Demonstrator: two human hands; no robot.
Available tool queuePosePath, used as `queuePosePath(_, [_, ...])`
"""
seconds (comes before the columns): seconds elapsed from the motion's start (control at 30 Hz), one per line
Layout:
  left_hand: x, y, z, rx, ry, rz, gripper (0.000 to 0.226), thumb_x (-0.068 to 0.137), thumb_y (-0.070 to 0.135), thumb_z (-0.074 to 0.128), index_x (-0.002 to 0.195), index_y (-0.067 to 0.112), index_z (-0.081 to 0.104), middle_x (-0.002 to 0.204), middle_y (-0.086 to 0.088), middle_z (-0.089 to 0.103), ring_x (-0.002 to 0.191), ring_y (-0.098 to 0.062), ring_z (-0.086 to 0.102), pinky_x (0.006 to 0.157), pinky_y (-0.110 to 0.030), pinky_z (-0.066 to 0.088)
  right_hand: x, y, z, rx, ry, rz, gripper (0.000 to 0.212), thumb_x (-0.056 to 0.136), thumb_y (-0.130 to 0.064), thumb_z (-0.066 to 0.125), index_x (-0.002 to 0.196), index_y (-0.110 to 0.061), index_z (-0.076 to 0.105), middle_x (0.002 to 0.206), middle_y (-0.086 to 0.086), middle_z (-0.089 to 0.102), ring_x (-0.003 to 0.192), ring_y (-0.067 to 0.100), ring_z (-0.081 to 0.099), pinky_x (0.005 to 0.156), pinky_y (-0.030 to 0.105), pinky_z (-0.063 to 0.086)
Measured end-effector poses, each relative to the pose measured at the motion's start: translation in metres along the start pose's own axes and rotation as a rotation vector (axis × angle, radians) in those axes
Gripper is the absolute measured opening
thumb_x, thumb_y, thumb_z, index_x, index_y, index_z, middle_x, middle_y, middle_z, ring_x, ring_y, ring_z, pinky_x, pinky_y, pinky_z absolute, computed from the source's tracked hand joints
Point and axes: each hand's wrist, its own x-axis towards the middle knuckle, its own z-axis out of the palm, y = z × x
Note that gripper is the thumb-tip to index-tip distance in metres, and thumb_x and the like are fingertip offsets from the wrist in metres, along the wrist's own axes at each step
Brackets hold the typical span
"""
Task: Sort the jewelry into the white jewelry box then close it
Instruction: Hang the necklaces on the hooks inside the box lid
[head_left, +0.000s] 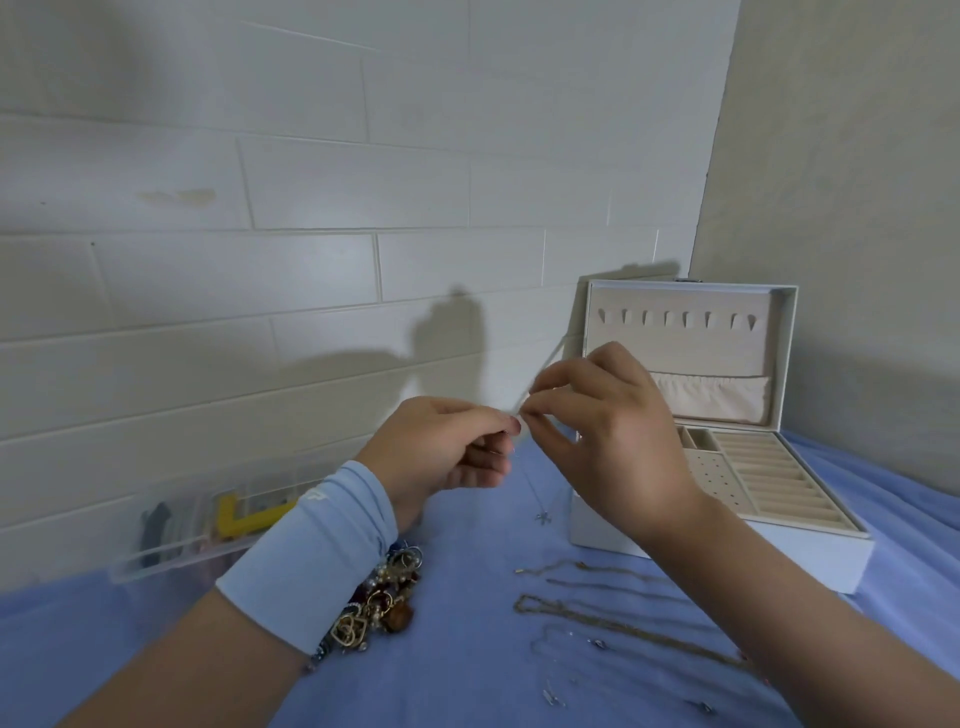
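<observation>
Jewelry box (592, 525): white, open, at the far right corner of the blue cloth (467, 649). Lid upright, close to the wall.
Box interior: ring rolls, perforated earring panel and small compartments in view, no piece seen in any. Lid hooks bare. Part of the tray hidden behind the right hand.
Necklace (527, 473): thin chain, raised above the cloth just left of the box, small pendant (543, 517) hanging free.
Left hand (431, 447): pinching the chain between thumb and fingertip, remaining fingers curled.
Right hand (608, 436): pinching the same chain just beside the left hand's grip.
Loose chains (587, 605): several laid out flat on the cloth in front of the box, toward the near right edge.
Jewelry pile (384, 597): tangled rings, beads and a heart-shaped piece, mid-cloth, partly under the pale blue wristband (311, 556).
Small pieces (553, 696): a few near the front edge, too small to identify.
Organizer (197, 525): clear plastic, far left edge against the wall, contents blurred.
Progress: judged early, with nothing visibly placed in the box.
Outstanding: held necklace, laid-out chains, pile and small pieces to be sorted, then the lid closed.
</observation>
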Motion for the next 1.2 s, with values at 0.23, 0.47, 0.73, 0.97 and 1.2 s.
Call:
queuePosePath(0.23, [0.005,-0.008,0.001,-0.048,0.067,0.174,0.014,0.092,0.014,0.068,0.091,0.003,0.077,0.075,-0.006,0.072,0.061,-0.015,0.063,0.061,-0.023,0.055,-0.004,-0.006,0.003,0.122,0.068,0.136,0.003,0.087,-0.013,0.077,0.086,-0.014,0.079,0.076,0.001,0.057,0.072,0.020,0.049,0.063,0.034,0.041])
queuePosePath(0.47, [0.007,-0.009,-0.009,-0.088,-0.053,0.246,0.015,0.092,0.008,0.064,0.099,0.000,0.075,0.076,-0.006,0.070,0.063,-0.013,0.060,0.056,-0.020,0.051,0.001,-0.009,-0.002,0.242,0.097,0.140,0.011,0.090,-0.021,0.073,0.087,-0.014,0.081,0.071,0.003,0.053,0.068,0.021,0.049,0.063,0.034,0.040])
queuePosePath(0.73, [0.005,-0.004,-0.028,0.220,-0.160,0.328,0.015,0.090,0.006,0.067,0.101,0.001,0.075,0.066,0.004,0.068,0.061,-0.007,0.060,0.057,-0.018,0.050,0.005,-0.006,-0.008,0.397,0.003,0.048,0.010,0.086,-0.023,0.078,0.083,-0.014,0.081,0.071,-0.002,0.054,0.065,0.017,0.052,0.059,0.032,0.043])
queuePosePath(0.97, [0.003,-0.001,-0.029,0.416,-0.185,0.439,0.007,0.089,0.004,0.070,0.090,0.004,0.076,0.062,0.005,0.067,0.053,-0.004,0.060,0.054,-0.018,0.050,0.000,-0.003,-0.011,0.446,-0.035,0.089,0.027,0.079,-0.024,0.085,0.078,-0.008,0.063,0.070,-0.004,0.053,0.062,0.005,0.045,0.060,0.014,0.036])
queuePosePath(1.2, [0.009,-0.008,-0.023,0.352,-0.097,0.402,0.009,0.093,0.008,0.066,0.090,0.004,0.073,0.069,-0.007,0.065,0.062,-0.017,0.066,0.056,-0.030,0.057,0.003,-0.002,-0.010,0.422,-0.217,0.197,0.015,0.081,-0.016,0.080,0.088,-0.028,0.074,0.083,-0.011,0.057,0.058,0.009,0.045,0.057,0.018,0.036])
